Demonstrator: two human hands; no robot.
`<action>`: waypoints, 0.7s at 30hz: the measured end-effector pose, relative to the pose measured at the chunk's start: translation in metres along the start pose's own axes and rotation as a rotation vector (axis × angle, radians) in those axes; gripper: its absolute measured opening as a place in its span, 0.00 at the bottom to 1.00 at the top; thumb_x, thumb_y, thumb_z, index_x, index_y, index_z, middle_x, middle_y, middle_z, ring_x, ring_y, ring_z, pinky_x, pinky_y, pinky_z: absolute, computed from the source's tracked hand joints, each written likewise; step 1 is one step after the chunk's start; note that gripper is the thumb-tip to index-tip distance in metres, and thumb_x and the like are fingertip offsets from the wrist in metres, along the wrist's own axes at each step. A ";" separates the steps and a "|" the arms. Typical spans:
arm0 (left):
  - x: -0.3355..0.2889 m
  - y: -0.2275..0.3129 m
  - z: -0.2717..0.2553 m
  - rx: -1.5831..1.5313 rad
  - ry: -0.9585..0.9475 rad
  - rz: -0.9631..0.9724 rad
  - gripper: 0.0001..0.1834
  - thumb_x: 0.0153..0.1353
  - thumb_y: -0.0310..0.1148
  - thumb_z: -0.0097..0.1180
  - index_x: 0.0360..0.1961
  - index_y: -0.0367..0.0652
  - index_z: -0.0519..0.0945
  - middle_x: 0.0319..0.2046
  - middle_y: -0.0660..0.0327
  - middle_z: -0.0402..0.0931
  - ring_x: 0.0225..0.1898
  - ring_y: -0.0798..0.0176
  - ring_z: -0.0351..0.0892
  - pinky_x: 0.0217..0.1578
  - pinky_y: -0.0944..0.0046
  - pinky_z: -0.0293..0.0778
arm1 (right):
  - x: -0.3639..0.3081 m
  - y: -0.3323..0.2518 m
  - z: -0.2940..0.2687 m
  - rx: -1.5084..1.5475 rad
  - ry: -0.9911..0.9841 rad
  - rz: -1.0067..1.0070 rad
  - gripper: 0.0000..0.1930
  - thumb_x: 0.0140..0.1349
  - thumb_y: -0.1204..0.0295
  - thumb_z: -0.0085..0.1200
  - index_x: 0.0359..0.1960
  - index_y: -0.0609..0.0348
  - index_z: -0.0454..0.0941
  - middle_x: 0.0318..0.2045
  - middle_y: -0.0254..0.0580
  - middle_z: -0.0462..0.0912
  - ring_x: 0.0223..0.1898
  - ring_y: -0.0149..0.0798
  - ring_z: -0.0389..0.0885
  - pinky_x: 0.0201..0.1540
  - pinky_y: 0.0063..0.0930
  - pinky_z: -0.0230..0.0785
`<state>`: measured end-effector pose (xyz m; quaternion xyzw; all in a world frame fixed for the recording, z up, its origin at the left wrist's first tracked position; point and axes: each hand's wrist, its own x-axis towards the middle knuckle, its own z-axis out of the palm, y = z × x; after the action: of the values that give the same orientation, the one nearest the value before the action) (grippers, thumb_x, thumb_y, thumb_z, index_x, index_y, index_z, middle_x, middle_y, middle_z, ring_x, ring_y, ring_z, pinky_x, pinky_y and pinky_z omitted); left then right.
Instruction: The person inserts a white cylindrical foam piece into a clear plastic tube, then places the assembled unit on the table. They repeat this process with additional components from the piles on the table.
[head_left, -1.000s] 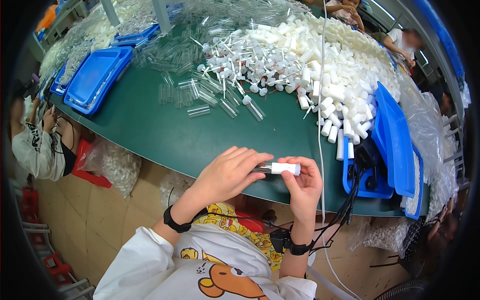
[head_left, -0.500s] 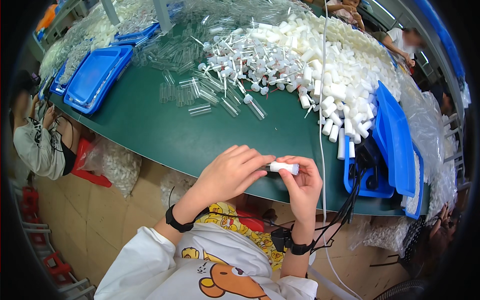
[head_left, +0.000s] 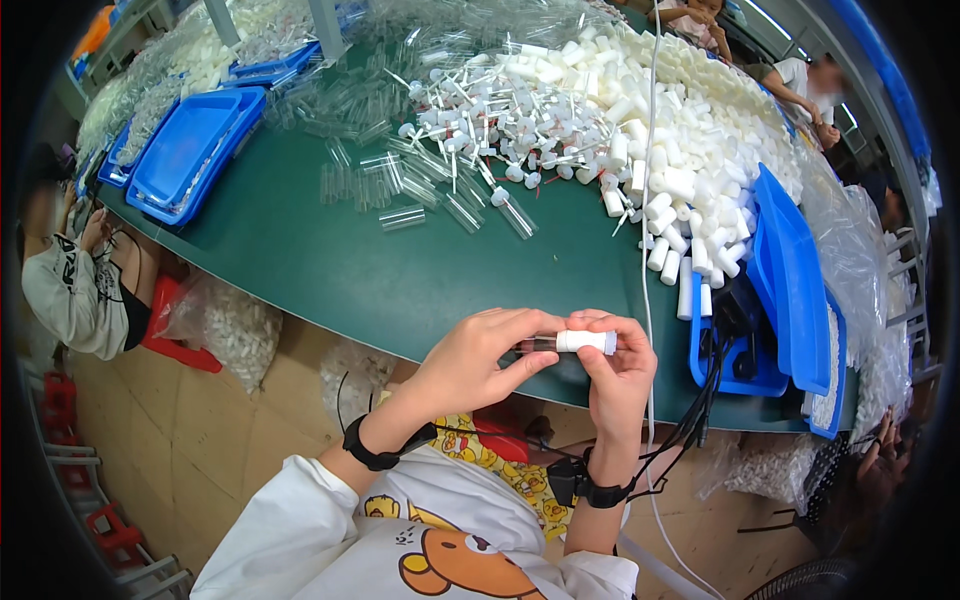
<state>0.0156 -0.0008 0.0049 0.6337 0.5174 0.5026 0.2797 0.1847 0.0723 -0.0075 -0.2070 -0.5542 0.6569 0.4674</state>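
Far out to the left of both hands, a seated person (head_left: 70, 290) works at the table's edge, and beyond, up and to the left of the left hand, sits a blue tray (head_left: 195, 155) on the green table (head_left: 290, 230). Below the table edge, well left of the left hand, slumps a clear bag (head_left: 235, 335) full of white pieces.

Coming in closer: loose clear tubes (head_left: 402, 217) lie beyond the left hand, a little to its left. And here's the left hand (head_left: 490, 355) itself, thumb and fingers closed around a clear tube (head_left: 538, 345). Straight beyond the hands spreads a heap of stemmed pieces (head_left: 510, 110) with pale discs.

Between the two hands, in line with the tube, a white cylinder (head_left: 580, 341) lies level; whether it sits in or over the tube, I can't tell. The right hand (head_left: 622, 365) pinches it near its right end, thumb on the near side, fingers beyond.

Just past the right hand runs a white cable (head_left: 648, 250); beyond it, a great pile of white cylinders (head_left: 690, 185), then upright blue trays (head_left: 785, 290) off to its right.
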 end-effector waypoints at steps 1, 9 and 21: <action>0.000 0.000 -0.001 -0.023 -0.002 -0.008 0.13 0.61 0.34 0.59 0.45 0.43 0.78 0.33 0.57 0.79 0.30 0.57 0.79 0.36 0.60 0.73 | 0.000 0.000 0.000 -0.004 -0.009 0.010 0.12 0.56 0.86 0.58 0.42 0.67 0.76 0.43 0.52 0.82 0.53 0.42 0.77 0.56 0.35 0.69; -0.001 -0.004 0.000 -0.051 -0.024 -0.061 0.15 0.59 0.34 0.60 0.47 0.43 0.77 0.29 0.58 0.79 0.29 0.58 0.79 0.32 0.61 0.73 | 0.004 -0.007 0.011 -0.081 -0.066 0.077 0.13 0.61 0.82 0.54 0.48 0.68 0.76 0.50 0.56 0.79 0.63 0.47 0.68 0.64 0.41 0.62; 0.003 -0.001 0.007 0.037 -0.041 0.001 0.15 0.62 0.37 0.57 0.49 0.45 0.75 0.31 0.56 0.79 0.31 0.51 0.79 0.31 0.57 0.72 | 0.002 -0.003 0.008 -0.234 -0.108 -0.032 0.06 0.72 0.73 0.41 0.42 0.62 0.69 0.50 0.59 0.79 0.63 0.49 0.68 0.62 0.43 0.63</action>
<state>0.0219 0.0032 0.0025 0.6491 0.5205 0.4799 0.2783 0.1789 0.0698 -0.0022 -0.2156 -0.6546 0.5904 0.4201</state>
